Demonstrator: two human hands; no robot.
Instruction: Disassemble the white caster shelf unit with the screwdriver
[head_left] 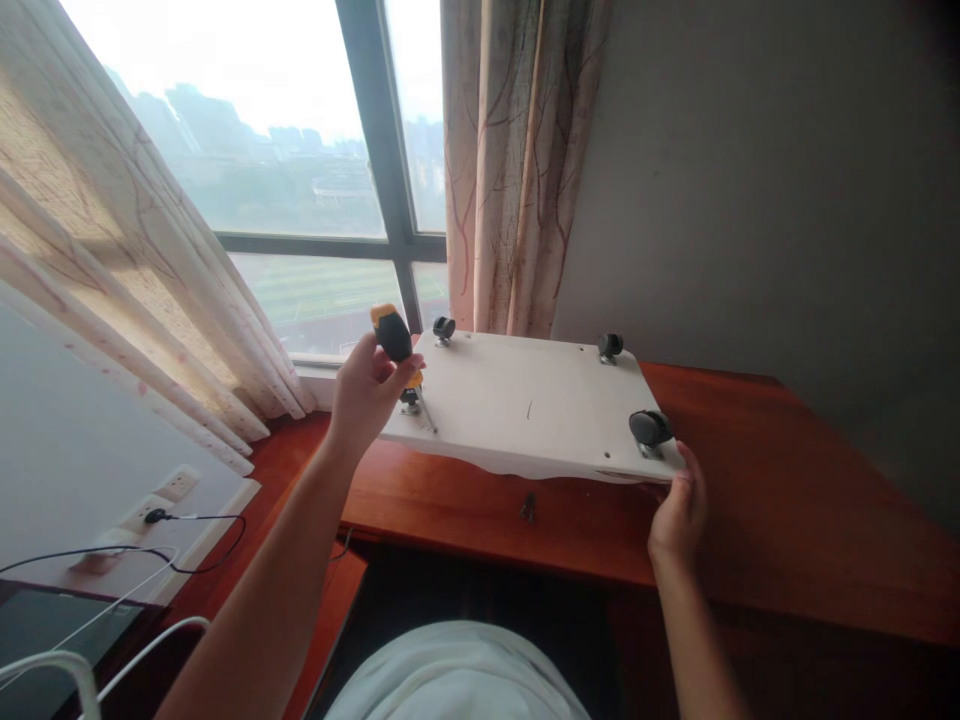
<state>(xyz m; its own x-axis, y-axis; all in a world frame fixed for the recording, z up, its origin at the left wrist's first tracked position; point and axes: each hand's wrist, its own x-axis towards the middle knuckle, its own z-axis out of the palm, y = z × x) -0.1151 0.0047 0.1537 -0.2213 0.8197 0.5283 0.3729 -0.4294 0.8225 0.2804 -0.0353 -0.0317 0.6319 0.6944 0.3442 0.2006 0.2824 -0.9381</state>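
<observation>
My left hand [369, 392] is closed round a screwdriver [393, 335] with a black and yellow handle. Its metal shaft slants down to the near left corner of a white board [517, 390], close to a caster that the hand and tool partly hide. My right hand [679, 510] grips the board's near right corner, thumb on the edge and fingers partly hidden. Beside that hand stands a black caster wheel [649, 429] on a metal plate. Two more casters, a left one [443, 329] and a right one [610, 347], stand at the far corners.
The board lies on a reddish-brown wooden desk [750, 480]. A few small screws [528, 506] lie near its front edge. Behind are a window [300, 180] and curtains [510, 160]. Cables [217, 517] run from a wall socket [146, 512] at left.
</observation>
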